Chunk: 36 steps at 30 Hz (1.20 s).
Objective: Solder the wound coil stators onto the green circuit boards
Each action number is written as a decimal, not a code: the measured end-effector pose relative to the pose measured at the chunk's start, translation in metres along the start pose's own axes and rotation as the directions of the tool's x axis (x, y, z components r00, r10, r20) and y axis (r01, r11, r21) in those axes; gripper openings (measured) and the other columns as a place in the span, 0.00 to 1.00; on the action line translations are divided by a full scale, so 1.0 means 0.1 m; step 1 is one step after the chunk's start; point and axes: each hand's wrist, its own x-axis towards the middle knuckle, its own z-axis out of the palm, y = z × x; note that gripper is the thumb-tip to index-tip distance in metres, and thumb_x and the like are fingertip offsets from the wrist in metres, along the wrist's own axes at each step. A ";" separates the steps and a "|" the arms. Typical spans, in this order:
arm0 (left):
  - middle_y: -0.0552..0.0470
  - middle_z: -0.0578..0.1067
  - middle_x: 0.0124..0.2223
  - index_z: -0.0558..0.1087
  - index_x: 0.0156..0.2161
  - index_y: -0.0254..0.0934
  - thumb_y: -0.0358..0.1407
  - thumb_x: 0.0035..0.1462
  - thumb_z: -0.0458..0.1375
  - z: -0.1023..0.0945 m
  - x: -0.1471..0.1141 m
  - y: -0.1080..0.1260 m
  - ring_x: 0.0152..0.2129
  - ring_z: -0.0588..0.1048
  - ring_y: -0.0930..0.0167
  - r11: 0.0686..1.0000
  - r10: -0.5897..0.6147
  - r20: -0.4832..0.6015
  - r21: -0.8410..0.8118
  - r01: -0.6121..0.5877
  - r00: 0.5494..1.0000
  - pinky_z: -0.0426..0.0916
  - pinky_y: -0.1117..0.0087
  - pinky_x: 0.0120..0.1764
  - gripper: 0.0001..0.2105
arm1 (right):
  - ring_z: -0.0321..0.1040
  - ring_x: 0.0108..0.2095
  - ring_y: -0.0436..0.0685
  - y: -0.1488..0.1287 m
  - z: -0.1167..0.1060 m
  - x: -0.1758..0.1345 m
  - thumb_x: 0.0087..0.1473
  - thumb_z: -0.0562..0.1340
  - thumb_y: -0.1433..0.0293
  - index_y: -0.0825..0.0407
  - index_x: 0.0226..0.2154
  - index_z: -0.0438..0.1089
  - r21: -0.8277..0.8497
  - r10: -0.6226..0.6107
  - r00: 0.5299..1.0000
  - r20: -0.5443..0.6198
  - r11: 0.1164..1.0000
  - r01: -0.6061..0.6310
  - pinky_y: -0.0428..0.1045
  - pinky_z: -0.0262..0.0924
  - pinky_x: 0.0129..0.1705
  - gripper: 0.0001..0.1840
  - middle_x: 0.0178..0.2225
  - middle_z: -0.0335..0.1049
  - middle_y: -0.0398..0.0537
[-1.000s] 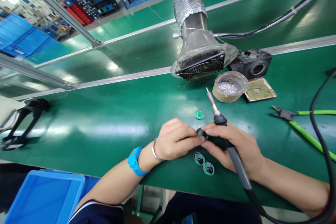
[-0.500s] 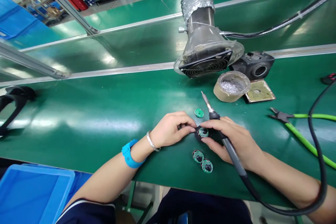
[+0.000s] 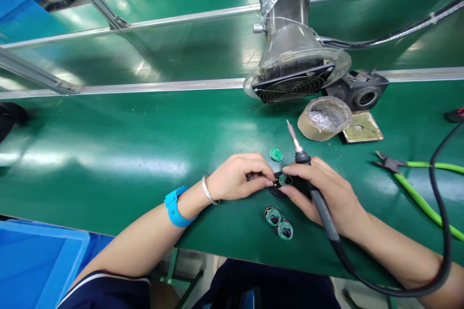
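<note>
My right hand [image 3: 328,193] has a soldering iron [image 3: 322,212] lying across it, tip pointing up and away. Its thumb and index finger also pinch a small round green circuit board [image 3: 285,179]. Under and left of that board sits a black round housing [image 3: 276,191], mostly covered by fingers. My left hand [image 3: 248,176] is closed, fingertips pinched at the housing's left edge; fine wires seem to show there. Two more round circuit boards [image 3: 272,216] lie touching each other nearer to me. A plain green round board [image 3: 276,154] lies just beyond my hands.
A fume extractor [image 3: 293,82] hangs over the bench's back. Beneath it are a tub of metal bits [image 3: 319,125], a sponge tray [image 3: 362,128] and a black iron stand [image 3: 362,94]. Green-handled cutters [image 3: 395,164] lie right. A blue bin [image 3: 39,260] stands lower left.
The circuit board has shifted slightly right against the black housing, showing more of the housing's inside and fine wires. Both hands keep their grips. The camera view has tilted slightly.
</note>
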 end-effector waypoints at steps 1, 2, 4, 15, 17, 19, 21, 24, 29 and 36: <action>0.49 0.78 0.35 0.75 0.36 0.35 0.30 0.58 0.58 -0.01 0.00 0.00 0.32 0.74 0.73 1.000 -0.004 0.006 -0.004 0.004 1.000 0.70 0.72 0.36 0.03 | 0.65 0.31 0.51 0.00 0.01 0.00 0.53 0.64 0.74 0.50 0.48 0.63 -0.013 0.005 1.000 -0.006 1.000 -0.005 0.48 0.63 0.35 0.19 0.35 0.71 0.46; 0.49 0.78 0.35 0.75 0.36 0.35 0.30 0.58 0.59 -0.01 0.00 0.01 0.32 0.74 0.73 1.000 -0.007 0.012 -0.007 0.007 1.000 0.69 0.72 0.36 0.03 | 0.66 0.31 0.50 0.00 0.02 0.01 0.54 0.64 0.73 0.50 0.48 0.63 -0.021 0.011 1.000 -0.013 1.000 -0.011 0.47 0.64 0.34 0.19 0.35 0.71 0.45; 0.49 0.77 0.35 0.75 0.36 0.34 0.30 0.58 0.58 -0.01 0.01 0.01 0.32 0.74 0.73 1.000 -0.013 0.019 -0.006 0.013 1.000 0.69 0.73 0.36 0.03 | 0.67 0.32 0.50 -0.01 0.03 0.01 0.54 0.64 0.73 0.50 0.47 0.64 -0.022 0.017 1.000 -0.009 1.000 -0.017 0.47 0.64 0.35 0.18 0.35 0.71 0.46; 0.52 0.74 0.34 0.73 0.42 0.34 0.35 0.54 0.63 0.04 -0.01 0.01 0.25 0.70 0.76 0.991 -0.088 -0.003 0.103 0.088 0.996 0.67 0.76 0.30 0.10 | 0.64 0.32 0.51 -0.04 0.00 0.00 0.52 0.62 0.79 0.51 0.49 0.63 0.047 -0.031 0.999 0.029 0.998 0.030 0.49 0.65 0.35 0.21 0.39 0.72 0.49; 0.53 0.74 0.32 0.74 0.39 0.35 0.38 0.54 0.63 0.10 -0.01 0.03 0.24 0.69 0.76 0.985 -0.079 -0.031 0.149 0.083 0.996 0.65 0.76 0.29 0.10 | 0.64 0.32 0.51 -0.05 0.01 -0.01 0.53 0.62 0.79 0.51 0.49 0.64 0.017 -0.032 0.999 0.008 0.999 0.032 0.49 0.65 0.34 0.21 0.39 0.72 0.49; 0.54 0.74 0.29 0.74 0.35 0.35 0.39 0.54 0.64 0.17 -0.02 0.04 0.24 0.69 0.76 0.980 -0.060 -0.070 0.185 0.072 0.996 0.64 0.75 0.28 0.09 | 0.65 0.31 0.51 -0.05 0.02 -0.01 0.53 0.62 0.78 0.50 0.49 0.64 -0.009 -0.017 1.000 -0.014 1.000 0.017 0.48 0.65 0.33 0.20 0.37 0.72 0.48; 0.56 0.73 0.27 0.73 0.32 0.36 0.40 0.53 0.64 0.23 -0.04 0.06 0.23 0.69 0.76 0.970 -0.074 -0.109 0.223 0.097 0.991 0.63 0.74 0.29 0.09 | 0.66 0.31 0.51 -0.05 0.03 -0.02 0.54 0.62 0.77 0.50 0.48 0.65 -0.024 0.006 1.000 -0.020 1.000 -0.006 0.48 0.65 0.33 0.18 0.35 0.71 0.47; 0.57 0.73 0.26 0.72 0.30 0.36 0.41 0.52 0.64 0.25 -0.06 0.09 0.23 0.69 0.76 0.954 -0.113 -0.137 0.263 0.146 0.984 0.63 0.73 0.30 0.10 | 0.67 0.32 0.52 -0.03 0.03 -0.02 0.55 0.62 0.76 0.49 0.47 0.65 -0.017 0.015 1.000 -0.006 1.000 -0.015 0.48 0.66 0.34 0.17 0.35 0.70 0.48; 0.54 0.74 0.31 0.73 0.37 0.36 0.34 0.57 0.60 0.14 -0.08 0.12 0.26 0.71 0.76 0.980 -0.143 -0.054 0.134 0.149 0.988 0.66 0.75 0.31 0.04 | 0.68 0.35 0.52 -0.01 0.03 -0.02 0.54 0.61 0.79 0.49 0.48 0.64 0.021 0.000 1.000 0.010 1.000 0.000 0.49 0.67 0.36 0.19 0.39 0.72 0.48; 0.52 0.74 0.31 0.74 0.35 0.35 0.31 0.58 0.57 0.13 -0.05 0.16 0.27 0.72 0.75 0.990 -0.138 -0.075 0.006 0.139 0.988 0.68 0.75 0.31 0.03 | 0.68 0.31 0.50 -0.02 0.05 0.01 0.56 0.59 0.79 0.49 0.47 0.65 0.061 0.036 0.999 0.002 0.998 -0.036 0.47 0.66 0.33 0.16 0.36 0.72 0.46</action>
